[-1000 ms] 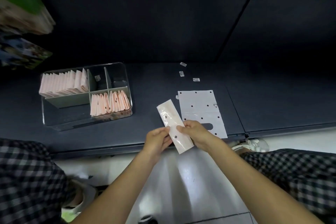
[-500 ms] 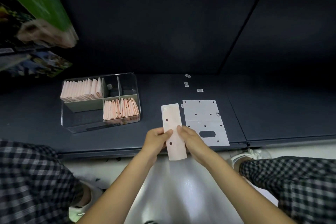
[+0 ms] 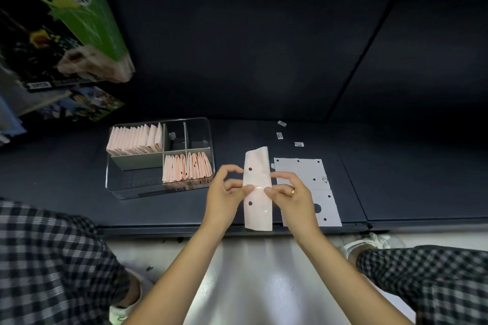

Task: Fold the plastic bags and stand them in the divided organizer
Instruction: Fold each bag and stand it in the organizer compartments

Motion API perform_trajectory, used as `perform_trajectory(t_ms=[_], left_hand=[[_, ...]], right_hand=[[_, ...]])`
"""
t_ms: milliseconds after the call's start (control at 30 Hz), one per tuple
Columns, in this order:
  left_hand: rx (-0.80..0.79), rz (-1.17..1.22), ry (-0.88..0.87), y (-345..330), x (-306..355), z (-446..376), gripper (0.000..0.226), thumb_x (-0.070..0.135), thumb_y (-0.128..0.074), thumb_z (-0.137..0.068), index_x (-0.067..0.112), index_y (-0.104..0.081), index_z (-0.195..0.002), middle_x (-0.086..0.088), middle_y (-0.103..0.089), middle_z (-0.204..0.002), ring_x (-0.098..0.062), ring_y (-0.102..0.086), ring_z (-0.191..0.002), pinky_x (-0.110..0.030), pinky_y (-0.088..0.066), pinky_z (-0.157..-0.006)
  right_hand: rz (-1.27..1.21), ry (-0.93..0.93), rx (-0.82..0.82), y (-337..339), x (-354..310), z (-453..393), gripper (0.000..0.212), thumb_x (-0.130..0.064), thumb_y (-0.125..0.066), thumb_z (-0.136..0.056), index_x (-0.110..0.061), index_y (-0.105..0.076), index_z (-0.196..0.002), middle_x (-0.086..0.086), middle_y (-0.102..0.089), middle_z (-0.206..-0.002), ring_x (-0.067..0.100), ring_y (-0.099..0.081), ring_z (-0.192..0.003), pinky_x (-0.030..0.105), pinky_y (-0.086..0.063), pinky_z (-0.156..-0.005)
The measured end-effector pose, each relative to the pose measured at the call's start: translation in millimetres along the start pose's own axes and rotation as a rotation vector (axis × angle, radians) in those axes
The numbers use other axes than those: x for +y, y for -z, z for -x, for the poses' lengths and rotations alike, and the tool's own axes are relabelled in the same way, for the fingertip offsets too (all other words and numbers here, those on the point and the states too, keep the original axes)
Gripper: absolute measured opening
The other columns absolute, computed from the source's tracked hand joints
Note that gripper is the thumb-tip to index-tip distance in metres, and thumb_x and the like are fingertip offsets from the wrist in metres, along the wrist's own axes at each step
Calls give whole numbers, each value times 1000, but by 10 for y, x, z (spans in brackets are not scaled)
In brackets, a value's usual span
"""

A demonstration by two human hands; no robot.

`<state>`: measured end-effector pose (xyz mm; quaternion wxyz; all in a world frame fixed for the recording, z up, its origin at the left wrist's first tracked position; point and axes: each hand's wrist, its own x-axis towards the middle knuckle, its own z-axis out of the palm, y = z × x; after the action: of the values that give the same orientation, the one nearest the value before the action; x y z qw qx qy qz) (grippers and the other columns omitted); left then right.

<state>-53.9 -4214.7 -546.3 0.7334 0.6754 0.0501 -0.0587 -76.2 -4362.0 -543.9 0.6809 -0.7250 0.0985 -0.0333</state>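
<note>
Both hands meet on a folded pink strip of plastic bag (image 3: 258, 190) held lengthwise over the front part of the dark shelf (image 3: 422, 187). The left hand (image 3: 224, 198) pinches the strip's left edge between thumb and fingertips near its middle, with the index finger lifted and curved above. The right hand (image 3: 293, 196) pinches the right edge at the same height; a ring (image 3: 292, 191) sits on one of its fingers. The strip shows two dark punched holes along its left side, and its near end reaches the shelf's front lip. Whether the strip rests on the shelf or is lifted slightly off it is hard to tell from this angle.

Just beside the strip, to the right, a flat unfolded bag (image 3: 314, 179) lies on the shelf, pale and dotted with holes, partly covered by the right hand. Beyond it, three small labels (image 3: 298, 144) lie scattered on the shelf.

To the left of the hands stands the clear divided organizer (image 3: 126, 190). Its rear left compartment holds a row of folded pink bags (image 3: 134, 140) standing on edge, and the front right compartment holds another row (image 3: 187, 170). The two small rear right compartments and the front left one hold no bags.

At the upper left, green printed packages (image 3: 79, 8) hang into view. Checked trouser legs (image 3: 52, 272) frame the bottom corners.
</note>
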Motion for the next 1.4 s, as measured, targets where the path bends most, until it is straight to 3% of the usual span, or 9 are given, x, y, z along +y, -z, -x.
perform_trajectory(t_ms=[167, 333, 633, 833, 933, 1000, 1133, 1300, 1400], left_hand=[[-18, -120, -108, 5, 20, -30, 20, -3, -70, -78, 17, -67, -77, 3, -69, -76, -4, -63, -71, -14, -50, -70], [-46, -167, -78, 21, 25, -56, 27, -3, -72, -76, 24, -70, -76, 3, -67, -76, -4, -58, -66, -16, -50, -67], [-37, -331, -109, 20, 42, -20, 27, -1, -73, -75, 25, -70, -74, 17, -62, -60, 4, -50, -55, -9, -42, -60], [-34, -520, -202, 43, 42, -31, 15, 6, -73, -77, 20, -70, -76, 4, -66, -84, -10, -55, -79, -20, -44, -75], [-35, -606, -227, 76, 38, -62, 13, 14, -75, -77, 24, -67, -74, 4, -59, -89, -12, -50, -93, -25, -40, -83], [-95, -542, -213, 106, 36, -86, 15, 15, -74, -78, 24, -63, -74, 11, -59, -97, -6, -52, -100, -21, -38, -88], [-276, -291, -21, 125, 38, -112, 18, 3, -68, -82, 18, -60, -86, 4, -71, -84, -8, -64, -80, -22, -48, -75], [-236, -148, 172, 114, -16, -126, 9, 4, -68, -83, 11, -69, -78, -7, -72, -75, -17, -66, -71, -32, -55, -72], [-141, -23, 213, 106, -20, -150, 8, 4, -67, -84, 9, -69, -78, -4, -72, -72, -13, -67, -66, -22, -54, -59]], right_hand=[[30, 58, -38, 31, -65, 0, 21, -1, -66, -83, -20, -65, -89, -8, -68, -74, 5, -62, -73, 14, -49, -75], [42, 38, -59, 43, -95, -17, 22, 1, -66, -82, -20, -68, -88, -1, -69, -78, 2, -63, -72, 11, -49, -70], [167, 13, 13, 42, -63, -20, 23, -4, -72, -78, -26, -70, -76, -15, -71, -72, -4, -66, -70, 1, -42, -62], [247, 45, 20, 19, -35, -25, 25, -7, -73, -78, -29, -69, -68, -17, -69, -70, -5, -61, -68, 4, -42, -65], [401, 130, 17, 33, -42, -34, 25, -13, -72, -80, -35, -65, -69, -18, -61, -92, -5, -51, -94, 6, -37, -75], [417, 148, -33, 48, -61, -47, 23, -13, -67, -84, -33, -62, -73, -21, -60, -100, -6, -48, -101, 6, -35, -81], [237, 60, -94, 59, -109, -105, 17, -4, -61, -87, -18, -60, -78, -6, -66, -80, -3, -58, -71, 6, -41, -68], [27, -72, 29, 43, -93, -144, 9, -7, -63, -86, -15, -65, -86, -4, -68, -73, 1, -61, -70, 8, -46, -67], [-23, -180, -17, -44, -45, -126, 9, -12, -66, -86, -17, -67, -93, -4, -72, -78, 4, -66, -74, 13, -51, -71]])
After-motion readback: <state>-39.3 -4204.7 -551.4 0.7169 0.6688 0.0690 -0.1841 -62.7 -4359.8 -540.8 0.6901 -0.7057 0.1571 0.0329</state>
